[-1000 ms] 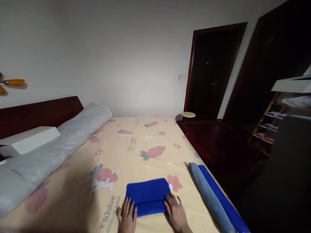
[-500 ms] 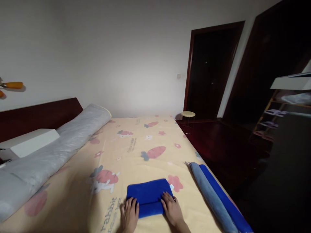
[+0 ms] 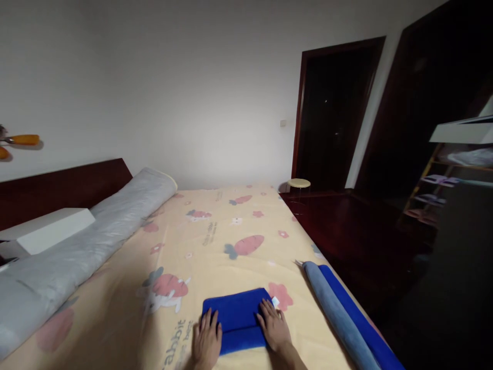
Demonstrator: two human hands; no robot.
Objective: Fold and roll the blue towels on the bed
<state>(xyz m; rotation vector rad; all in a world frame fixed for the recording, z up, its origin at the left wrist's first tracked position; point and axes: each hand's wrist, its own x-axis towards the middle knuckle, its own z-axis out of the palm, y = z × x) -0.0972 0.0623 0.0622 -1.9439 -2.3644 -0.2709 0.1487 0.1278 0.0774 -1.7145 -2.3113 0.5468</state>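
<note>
Both the left hand (image 3: 208, 341) and the right hand (image 3: 276, 329) rest, fingers slightly spread, on the folded cloth (image 3: 238, 310) inward of the right edge of the bed (image 3: 208, 259), apparently smoothing it, and any further fold would call for pinching up an edge.

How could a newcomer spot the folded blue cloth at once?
Find the pale yellow, carrot-printed sheet, then its near part. There lies the folded blue cloth, the left hand and right hand on it. Unlike the long blue strip to its right, it is short and broad.
</note>
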